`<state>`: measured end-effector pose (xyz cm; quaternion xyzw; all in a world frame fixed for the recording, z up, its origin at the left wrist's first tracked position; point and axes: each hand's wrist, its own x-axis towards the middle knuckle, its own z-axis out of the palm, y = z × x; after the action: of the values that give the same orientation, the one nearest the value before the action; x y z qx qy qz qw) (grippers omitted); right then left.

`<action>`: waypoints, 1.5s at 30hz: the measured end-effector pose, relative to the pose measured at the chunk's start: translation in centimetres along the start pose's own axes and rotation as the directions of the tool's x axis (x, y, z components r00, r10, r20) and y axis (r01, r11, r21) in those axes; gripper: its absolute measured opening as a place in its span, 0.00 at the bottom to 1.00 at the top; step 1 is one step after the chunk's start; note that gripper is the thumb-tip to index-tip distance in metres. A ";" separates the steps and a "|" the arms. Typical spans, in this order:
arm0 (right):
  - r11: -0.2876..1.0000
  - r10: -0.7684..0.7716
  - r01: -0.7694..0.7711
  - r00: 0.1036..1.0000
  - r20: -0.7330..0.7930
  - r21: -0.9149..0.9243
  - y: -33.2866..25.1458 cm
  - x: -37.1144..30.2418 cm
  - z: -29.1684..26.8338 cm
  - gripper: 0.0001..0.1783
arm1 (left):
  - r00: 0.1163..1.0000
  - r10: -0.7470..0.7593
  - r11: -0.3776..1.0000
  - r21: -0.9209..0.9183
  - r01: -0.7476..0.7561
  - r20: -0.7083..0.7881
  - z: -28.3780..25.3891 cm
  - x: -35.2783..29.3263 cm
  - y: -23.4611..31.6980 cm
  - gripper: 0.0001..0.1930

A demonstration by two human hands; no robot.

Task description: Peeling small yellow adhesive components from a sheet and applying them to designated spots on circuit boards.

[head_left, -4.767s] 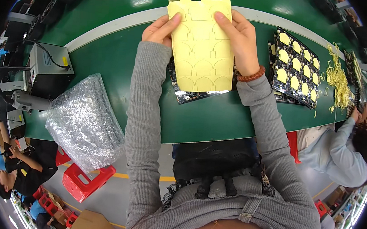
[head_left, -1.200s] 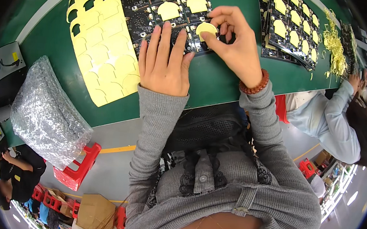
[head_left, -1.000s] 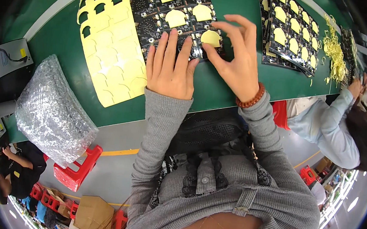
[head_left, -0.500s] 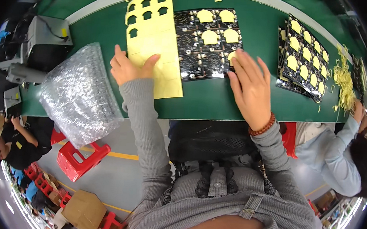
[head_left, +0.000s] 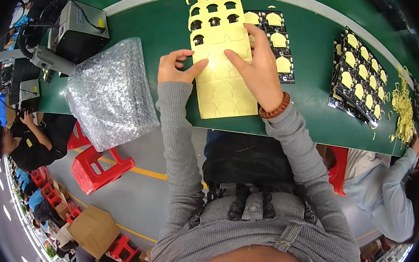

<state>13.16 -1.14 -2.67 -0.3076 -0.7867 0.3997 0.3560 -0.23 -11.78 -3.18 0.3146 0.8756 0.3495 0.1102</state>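
Observation:
A long yellow die-cut sticker sheet (head_left: 217, 94) lies between my hands, its upper rows showing cut-out holes. My left hand (head_left: 177, 69) is at its left edge, thumb on the face and fingers by the border. My right hand (head_left: 263, 73) holds the opposite edge, with its thumb on the sheet and its index finger stretched along the border. Underneath, and partly hidden by the sheet and my right hand, is a black circuit board panel (head_left: 286, 51). Yellow arch-shaped stickers (head_left: 278, 39) sit on its visible right-hand boards.
Stacked black panels with yellow stickers (head_left: 361, 76) lie to the right, beside a heap of yellow scraps (head_left: 404, 109). On the left are bubble wrap (head_left: 114, 94), overhanging the table edge, and a grey box-shaped device (head_left: 82, 27). A co-worker's sleeve (head_left: 391, 194) is at the right.
The sticker sheet has moved right, over the panel's left part. My right hand has left the sticker on the panel and taken the sheet's right edge; my left hand has followed the sheet.

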 end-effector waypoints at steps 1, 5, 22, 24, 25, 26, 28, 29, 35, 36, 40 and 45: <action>0.986 0.021 -0.016 0.999 -0.030 0.168 -0.1 0.2 0.0 0.26 | 1.000 -0.001 1.000 0.000 0.001 0.000 0.2 -0.1 0.2 0.27; 0.824 0.097 -0.053 0.994 -0.050 0.564 -0.7 0.4 -0.6 0.23 | 0.997 -0.043 0.610 -0.788 0.078 0.065 0.6 -0.7 0.8 0.19; 0.892 0.261 -0.197 0.959 -0.109 0.407 0.1 0.0 -2.0 0.18 | 0.927 0.322 -0.042 -0.976 0.214 0.190 2.1 -2.4 2.0 0.14; 0.964 0.183 -0.138 0.965 -0.189 0.228 -0.4 0.0 -2.0 0.18 | 0.957 0.160 -0.003 -0.969 0.247 0.243 1.9 -2.5 2.7 0.11; 0.999 -0.010 0.018 0.961 -0.275 0.027 -0.7 0.0 -2.2 0.18 | 0.958 0.158 -0.002 -0.970 0.244 0.241 1.7 -2.6 2.9 0.11; 0.970 -0.213 0.160 0.924 -0.318 -0.184 -1.1 0.0 -2.4 0.18 | 0.966 0.094 0.031 -0.971 0.239 0.240 1.6 -2.6 3.0 0.10; 0.878 -0.409 0.274 0.857 -0.314 -0.393 -2.0 -0.7 -2.8 0.18 | 0.970 -0.032 0.093 -0.966 0.242 0.240 1.7 -2.8 3.4 0.10; 0.967 -0.244 0.216 0.935 -0.257 -0.135 -3.1 -1.3 -2.6 0.20 | 0.970 -0.034 0.092 -0.966 0.243 0.241 1.7 -2.9 3.5 0.10; 0.910 -0.027 0.003 0.998 0.051 0.414 -4.0 -2.4 -1.3 0.23 | 0.933 -0.130 0.179 -0.918 0.355 0.335 0.9 -3.5 4.0 0.11; 0.911 -0.024 0.002 0.998 0.050 0.413 -3.5 -2.5 -1.1 0.23 | 0.896 -0.136 0.112 -0.892 0.438 0.423 0.8 -3.5 4.1 0.11; 0.887 -0.186 0.172 0.983 -0.009 0.428 -2.5 -3.2 -0.1 0.22 | 0.770 -0.121 0.021 -0.774 0.633 0.626 0.9 -3.1 3.4 0.11; 0.773 -0.182 0.239 0.971 -0.155 0.588 -2.6 -2.8 -0.2 0.23 | 0.785 -0.172 -0.006 -0.797 0.603 0.595 0.9 -2.8 1.1 0.10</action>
<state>14.40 -4.45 -1.26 -0.1060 -0.6312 0.5725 0.5125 2.85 -12.48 -3.16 -0.0460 0.4434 0.7256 0.5242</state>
